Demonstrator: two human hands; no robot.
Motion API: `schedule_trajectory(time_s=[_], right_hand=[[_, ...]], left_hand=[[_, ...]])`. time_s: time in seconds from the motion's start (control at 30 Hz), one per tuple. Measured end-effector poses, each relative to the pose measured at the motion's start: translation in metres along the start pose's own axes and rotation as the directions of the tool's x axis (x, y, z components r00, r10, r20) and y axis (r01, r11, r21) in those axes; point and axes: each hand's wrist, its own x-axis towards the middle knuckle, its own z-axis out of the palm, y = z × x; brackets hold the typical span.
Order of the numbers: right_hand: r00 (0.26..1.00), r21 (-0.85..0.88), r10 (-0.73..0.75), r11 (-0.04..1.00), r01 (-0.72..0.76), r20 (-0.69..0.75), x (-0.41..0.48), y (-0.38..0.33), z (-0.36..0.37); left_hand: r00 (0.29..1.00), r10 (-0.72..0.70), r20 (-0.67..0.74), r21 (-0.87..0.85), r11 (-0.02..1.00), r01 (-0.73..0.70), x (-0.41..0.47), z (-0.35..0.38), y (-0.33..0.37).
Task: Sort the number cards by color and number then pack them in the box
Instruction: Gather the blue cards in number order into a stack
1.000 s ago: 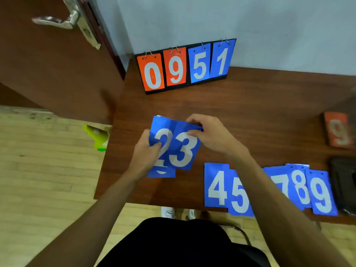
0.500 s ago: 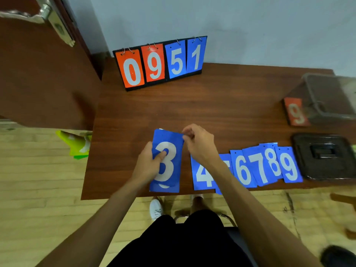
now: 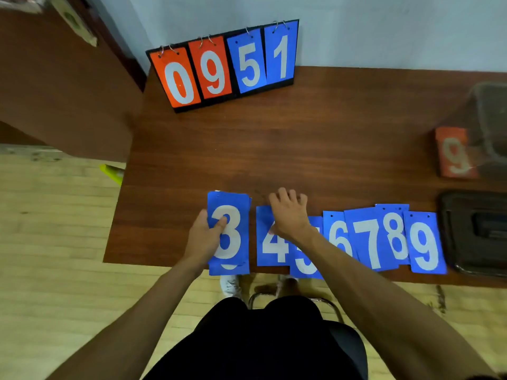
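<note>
holding a small stack of blue rectangular number cards (image 3: 229, 231) with a white 3 on top, the left hand (image 3: 204, 237) pinches the stack's left edge, thumb pressed on the face of the 3 and fingers hidden beneath. the stack lies at the near edge of the dark brown wooden table (image 3: 301, 149), likely kept squared there so each next number can go on in order; a lower card peeks out at its bottom.

just beside it runs a row of loose blue cards (image 3: 367, 242) reading 4 to 9, overlapping and laid out so the sequence reads at a glance. the right hand (image 3: 289, 215) hovers palm down over the 4 and 5, fingers spread and lightly curled, holding nothing; whether it touches the 4 cannot be told. the forearm crosses the 5 and partly hides it.

far right, blurred, sit a clear plastic box (image 3: 491, 119), an orange card with a 9 (image 3: 454, 153) against it, and a dark lid (image 3: 477, 234) near the table edge. a flip scoreboard (image 3: 225, 67) showing 0 9 5 1 leans on the wall. the blue run seems nearly gathered, packing not yet begun.
</note>
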Motion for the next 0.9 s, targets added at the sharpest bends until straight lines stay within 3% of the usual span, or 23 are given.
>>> schedule_trajectory(time_s=[0.13, 0.27, 0.47, 0.6, 0.73, 0.9], right_hand=[[0.997, 0.057, -0.045, 0.997, 0.042, 0.058, 0.010, 0.011, -0.002], [0.994, 0.204, -0.089, 0.976, 0.074, 0.068, 0.016, 0.023, -0.005], [0.978, 0.601, -0.147, 0.799, 0.029, 0.148, 0.038, 0.049, -0.046], [0.986, 0.665, -0.159, 0.741, 0.093, 0.040, 0.042, 0.070, -0.076], [0.988, 0.707, -0.151, 0.700, 0.102, 0.007, 0.033, 0.092, -0.098], [0.967, 0.668, -0.239, 0.734, 0.122, 0.086, 0.013, 0.096, -0.120]], left_hand=[[0.995, -0.044, -0.091, 0.022, 0.999, 0.046, -0.009, 0.018, 0.006], [0.982, 0.014, -0.187, 0.057, 0.998, -0.003, -0.016, 0.037, 0.019], [0.935, 0.161, -0.315, 0.180, 0.978, -0.107, -0.017, 0.038, 0.045], [0.910, 0.265, -0.319, 0.329, 0.931, -0.156, -0.012, 0.030, 0.059], [0.890, 0.313, -0.331, 0.344, 0.918, -0.195, -0.008, 0.029, 0.069], [0.962, 0.255, -0.099, 0.206, 0.951, -0.231, 0.002, 0.054, 0.082]])
